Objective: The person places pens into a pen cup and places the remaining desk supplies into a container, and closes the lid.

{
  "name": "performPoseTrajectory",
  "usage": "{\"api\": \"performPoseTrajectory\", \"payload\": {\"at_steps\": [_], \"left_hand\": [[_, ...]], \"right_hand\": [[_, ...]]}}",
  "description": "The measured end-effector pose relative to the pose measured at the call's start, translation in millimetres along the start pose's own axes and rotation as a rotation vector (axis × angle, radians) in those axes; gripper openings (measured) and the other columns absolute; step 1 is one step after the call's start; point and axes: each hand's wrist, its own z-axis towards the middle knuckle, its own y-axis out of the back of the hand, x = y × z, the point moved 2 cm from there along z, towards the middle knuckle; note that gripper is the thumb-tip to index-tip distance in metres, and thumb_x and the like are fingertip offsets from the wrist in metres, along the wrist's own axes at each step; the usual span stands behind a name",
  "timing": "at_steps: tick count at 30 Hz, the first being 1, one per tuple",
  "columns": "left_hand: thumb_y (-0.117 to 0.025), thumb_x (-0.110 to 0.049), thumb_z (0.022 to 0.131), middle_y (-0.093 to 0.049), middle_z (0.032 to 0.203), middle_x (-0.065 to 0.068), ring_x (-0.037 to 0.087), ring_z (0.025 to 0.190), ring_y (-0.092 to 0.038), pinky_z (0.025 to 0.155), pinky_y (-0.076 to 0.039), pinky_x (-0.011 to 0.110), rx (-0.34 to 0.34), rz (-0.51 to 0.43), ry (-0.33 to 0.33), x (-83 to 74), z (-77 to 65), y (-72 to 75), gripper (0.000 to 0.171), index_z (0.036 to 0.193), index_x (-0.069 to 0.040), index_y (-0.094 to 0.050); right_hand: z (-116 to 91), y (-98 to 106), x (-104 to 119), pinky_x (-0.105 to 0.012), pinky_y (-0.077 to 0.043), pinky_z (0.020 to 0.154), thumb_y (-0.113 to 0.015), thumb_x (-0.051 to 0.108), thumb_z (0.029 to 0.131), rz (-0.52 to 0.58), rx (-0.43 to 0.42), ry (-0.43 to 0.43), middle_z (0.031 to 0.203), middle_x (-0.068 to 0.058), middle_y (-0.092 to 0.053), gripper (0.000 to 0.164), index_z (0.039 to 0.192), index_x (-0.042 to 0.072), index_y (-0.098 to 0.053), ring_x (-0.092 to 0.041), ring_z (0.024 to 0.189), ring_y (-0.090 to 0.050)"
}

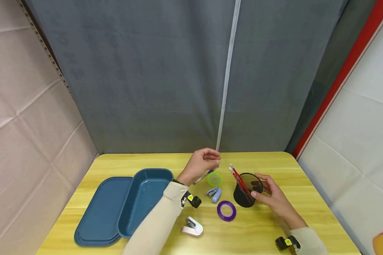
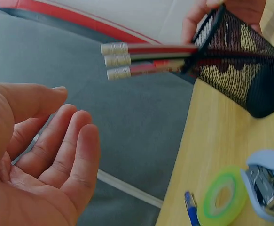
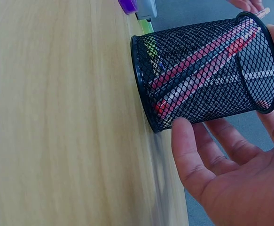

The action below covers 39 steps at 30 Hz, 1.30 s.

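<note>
One left hand (image 1: 199,165) is hovering left of the mesh cup (image 1: 241,199), loosely curved fingers holding nothing. Three pencils (image 2: 118,60) are leaning inside cup; right hand (image 1: 273,197) is gripping its right side. Should grip slacken, slanted pencils could be tipping it.

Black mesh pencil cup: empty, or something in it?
Not empty: the black mesh pencil cup holds pencils; three pale ends jut past its rim in the left wrist view.

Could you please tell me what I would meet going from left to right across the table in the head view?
Blue lid, blue container, white stapler, purple tape, black mesh cup, right hand.
</note>
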Motion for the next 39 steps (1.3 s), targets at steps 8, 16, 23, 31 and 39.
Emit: {"api": "performPoseTrajectory", "payload": {"at_steps": [8,16,23,31,39], "left_hand": [[-0.075,-0.013,0.099,-0.076,0.121,0.007,0.018,0.112,-0.074,0.097,-0.061,0.033,-0.026,0.021,0.033,14.7,11.3,13.2,0.027,0.126,-0.011,-0.072],[-0.077,-0.015,0.099,-0.076,0.119,0.009,0.019,0.110,-0.073,0.097,-0.061,0.037,-0.043,0.082,0.070,28.9,20.4,24.3,0.027,0.125,-0.013,-0.073],[-0.077,-0.015,0.098,-0.076,0.117,0.005,0.019,0.109,-0.073,0.098,-0.061,0.038,-0.064,0.138,0.121,43.7,24.6,28.3,0.029,0.127,-0.014,-0.072],[-0.076,-0.014,0.098,-0.076,0.115,0.005,0.020,0.108,-0.073,0.095,-0.061,0.036,-0.080,0.249,0.166,63.0,26.4,28.0,0.036,0.133,-0.010,-0.070],[-0.076,-0.010,0.095,-0.076,0.116,0.008,0.024,0.106,-0.071,0.096,-0.060,0.041,-0.073,0.330,0.228,75.1,24.8,29.6,0.041,0.135,-0.006,-0.069]], "right_hand": [[1.9,-0.4,0.0,-0.022,-0.049,0.098,-0.074,0.018,0.100,-0.002,0.007,-0.002,0.143,-0.020,-0.063,0.067,0.158,0.013,-0.041,-0.009,0.123,-0.059],[-0.5,-0.9,0.0,-0.021,-0.048,0.097,-0.074,0.017,0.100,0.007,0.003,0.007,0.141,-0.020,-0.063,0.066,0.157,0.012,-0.042,-0.007,0.121,-0.060],[-0.4,-0.5,0.5,-0.022,-0.048,0.097,-0.074,0.017,0.100,0.008,0.001,-0.001,0.140,-0.020,-0.064,0.066,0.157,0.013,-0.042,-0.007,0.120,-0.060],[0.2,-1.9,0.5,-0.021,-0.047,0.098,-0.074,0.017,0.100,0.015,0.003,-0.009,0.140,-0.019,-0.063,0.066,0.157,0.012,-0.042,-0.006,0.120,-0.059],[0.0,-2.7,2.7,-0.021,-0.049,0.095,-0.074,0.017,0.099,0.025,0.002,-0.011,0.139,-0.021,-0.063,0.066,0.157,0.011,-0.042,-0.008,0.119,-0.060]]}}
